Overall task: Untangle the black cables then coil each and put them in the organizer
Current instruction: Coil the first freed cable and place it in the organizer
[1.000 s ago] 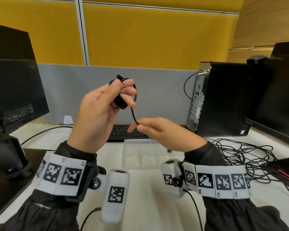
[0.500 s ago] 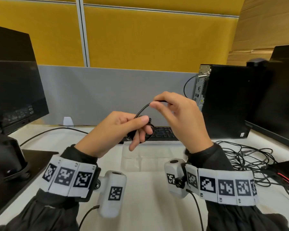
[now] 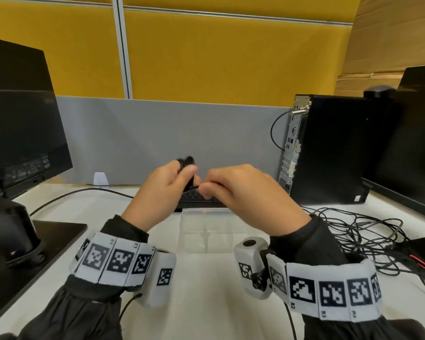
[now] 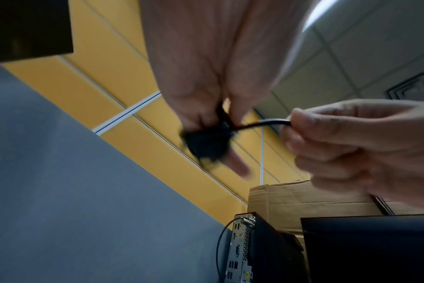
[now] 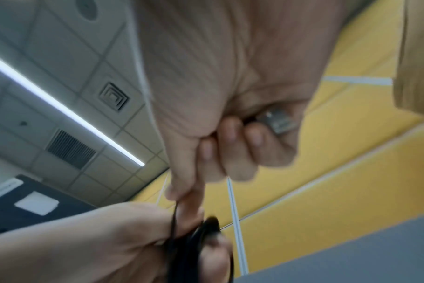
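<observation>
My left hand grips a small coil of black cable in the air above the desk; the coil bunches between its fingers and thumb. My right hand pinches the loose end of the same cable just right of the coil. A metal plug shows inside the right hand's curled fingers. Below the hands lies the clear plastic organizer. More tangled black cables lie on the desk to the right.
A keyboard sits behind the organizer. A black computer tower stands at the right, with monitors at the left and far right. A grey and yellow partition closes off the back of the white desk.
The left hand came down with the coil, then rose a little. The right hand swung up over the coil and now sits level beside it, the free end much shorter.
</observation>
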`<action>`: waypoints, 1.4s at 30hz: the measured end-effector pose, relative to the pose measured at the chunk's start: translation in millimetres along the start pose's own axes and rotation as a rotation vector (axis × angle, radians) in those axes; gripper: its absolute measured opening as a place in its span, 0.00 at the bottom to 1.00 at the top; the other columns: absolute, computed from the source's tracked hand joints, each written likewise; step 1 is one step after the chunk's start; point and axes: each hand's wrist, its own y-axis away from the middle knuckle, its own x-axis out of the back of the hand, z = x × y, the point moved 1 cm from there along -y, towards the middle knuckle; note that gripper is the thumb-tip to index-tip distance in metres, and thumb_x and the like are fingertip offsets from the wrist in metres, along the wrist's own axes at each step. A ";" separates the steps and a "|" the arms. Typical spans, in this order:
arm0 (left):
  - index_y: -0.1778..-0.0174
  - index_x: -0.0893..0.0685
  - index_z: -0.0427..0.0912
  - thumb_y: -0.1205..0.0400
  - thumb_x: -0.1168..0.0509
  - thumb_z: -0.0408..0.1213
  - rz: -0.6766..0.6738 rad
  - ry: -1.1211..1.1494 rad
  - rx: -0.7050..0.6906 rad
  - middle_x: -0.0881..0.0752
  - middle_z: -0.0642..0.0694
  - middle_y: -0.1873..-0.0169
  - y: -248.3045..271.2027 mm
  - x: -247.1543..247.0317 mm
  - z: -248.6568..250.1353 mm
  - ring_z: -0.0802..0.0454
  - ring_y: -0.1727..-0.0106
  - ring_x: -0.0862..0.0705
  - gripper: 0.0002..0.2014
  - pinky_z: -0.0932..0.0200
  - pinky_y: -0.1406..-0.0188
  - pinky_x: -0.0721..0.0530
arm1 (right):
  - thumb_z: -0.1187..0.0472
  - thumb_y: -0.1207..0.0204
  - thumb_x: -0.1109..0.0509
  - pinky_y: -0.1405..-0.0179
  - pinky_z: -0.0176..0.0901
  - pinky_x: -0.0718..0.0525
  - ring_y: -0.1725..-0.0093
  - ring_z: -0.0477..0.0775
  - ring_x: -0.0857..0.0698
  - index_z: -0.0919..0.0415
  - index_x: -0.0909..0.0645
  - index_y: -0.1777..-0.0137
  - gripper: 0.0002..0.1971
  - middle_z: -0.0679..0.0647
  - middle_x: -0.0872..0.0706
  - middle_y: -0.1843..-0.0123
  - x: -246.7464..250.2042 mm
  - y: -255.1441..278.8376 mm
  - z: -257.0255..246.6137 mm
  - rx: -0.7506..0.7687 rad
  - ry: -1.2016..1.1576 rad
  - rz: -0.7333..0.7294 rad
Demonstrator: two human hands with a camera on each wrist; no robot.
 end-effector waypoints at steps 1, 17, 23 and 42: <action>0.63 0.18 0.39 0.14 0.46 0.49 -0.119 0.000 0.023 0.16 0.51 0.74 2.8 -1.1 3.6 0.62 0.66 0.20 0.21 0.62 0.56 0.23 | 0.48 0.18 0.40 0.69 0.41 0.31 0.66 0.44 0.24 0.49 0.21 0.58 0.11 0.44 0.17 0.63 3.4 0.9 1.0 -0.001 0.019 0.096; 0.54 0.23 0.35 0.39 0.26 0.34 -0.114 0.531 0.044 0.12 0.43 0.72 12.3 6.5 30.4 0.50 0.67 0.12 0.20 0.66 0.63 0.17 | 0.42 0.26 0.39 0.69 0.40 0.33 0.70 0.49 0.28 0.61 0.20 0.57 0.21 0.63 0.17 0.67 4.0 -0.9 17.1 0.032 -0.530 0.137; 0.55 0.15 0.38 0.25 0.36 0.39 -0.134 0.790 0.100 0.15 0.41 0.61 9.2 -3.7 29.9 0.50 0.55 0.15 0.09 0.56 0.45 0.18 | 0.53 0.19 0.38 0.74 0.27 0.35 0.76 0.40 0.31 0.61 0.23 0.66 0.16 0.39 0.27 0.80 -14.2 -13.3 4.5 -0.081 -0.819 0.412; 0.50 0.24 0.43 0.14 0.49 0.43 -0.031 0.777 0.018 0.18 0.62 0.70 10.2 -19.2 27.1 0.67 0.64 0.21 0.11 0.69 0.59 0.22 | 0.67 0.18 0.38 0.65 0.34 0.16 0.66 0.47 0.18 0.63 0.16 0.49 0.08 0.52 0.16 0.64 -13.0 -11.5 16.9 -0.267 -1.296 0.401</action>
